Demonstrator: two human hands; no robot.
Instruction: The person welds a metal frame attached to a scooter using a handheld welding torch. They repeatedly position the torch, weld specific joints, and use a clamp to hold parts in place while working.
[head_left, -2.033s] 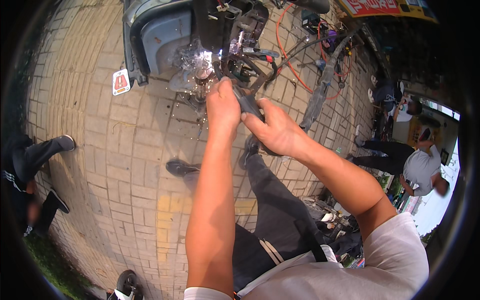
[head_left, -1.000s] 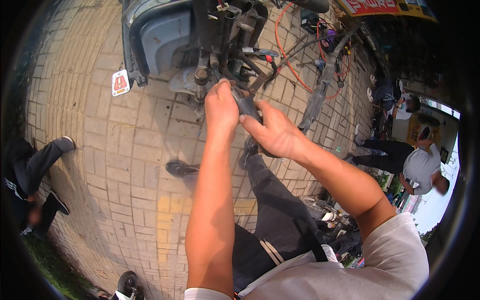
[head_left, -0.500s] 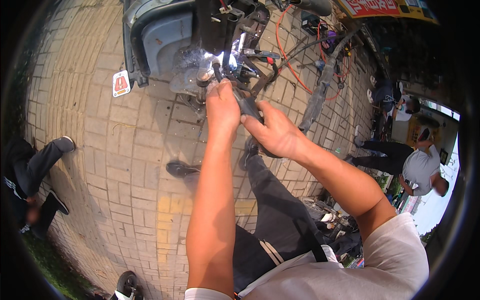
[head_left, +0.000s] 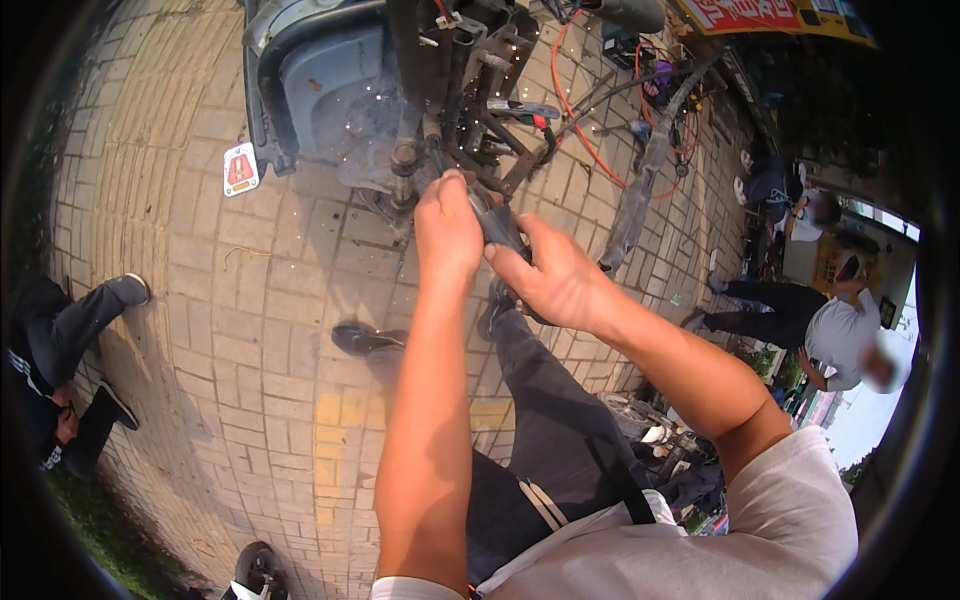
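My left hand (head_left: 447, 230) and my right hand (head_left: 550, 275) are closed around a dark handheld tool (head_left: 492, 214), apparently a welding torch, with the left hand nearer its front. The tool's tip reaches into the dark metal tubes and brackets (head_left: 465, 70) of a partly dismantled scooter; whether it touches them is unclear. Just left of the tip is a round metal fitting (head_left: 404, 160). The scooter's grey-blue plastic panel (head_left: 335, 95) sits to the upper left, behind thin smoke and small bright sparks. A red and white plate (head_left: 241, 168) lies beside the scooter.
An orange hose (head_left: 566, 95) and a thick wrapped cable (head_left: 632, 215) lie on the paving (head_left: 230, 350). A person in dark trousers (head_left: 80, 320) is at the far left; more people (head_left: 835, 330) are at the right. A wheel (head_left: 255, 570) shows at the bottom edge.
The bright welding glare of half a second ago is gone, leaving scattered sparks and faint smoke. Both my hands and the tool have shifted slightly lower in the picture, toward me.
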